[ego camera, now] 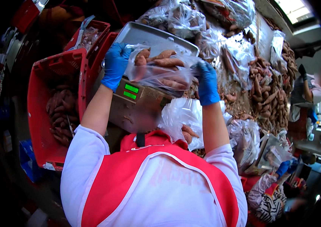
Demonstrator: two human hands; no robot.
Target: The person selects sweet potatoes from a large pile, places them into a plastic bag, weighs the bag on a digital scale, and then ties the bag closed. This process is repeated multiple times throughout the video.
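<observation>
My left hand (117, 65), in a blue glove, grips the left edge of a clear plastic bag (160, 72). The bag's right end is gathered in my right hand (205, 81), also gloved in blue. Several reddish-brown sweet potatoes (168, 62) lie inside the bag. It is stretched between both hands over the metal pan (146, 31) of a digital scale; whether it rests on the pan I cannot tell. Below the pan, the scale's display panel (131, 91) glows green. Another plastic bag (181, 113), with sweet potatoes (188, 133) at it, sits close to my right forearm.
A red plastic crate (55, 63) holding sweet potatoes (62, 110) stands at left, another red crate (96, 37) beyond. Filled bags (187, 21) and a heap of sweet potatoes (271, 96) cover the right side. Two co-workers (305, 88) (271, 195) are at far right.
</observation>
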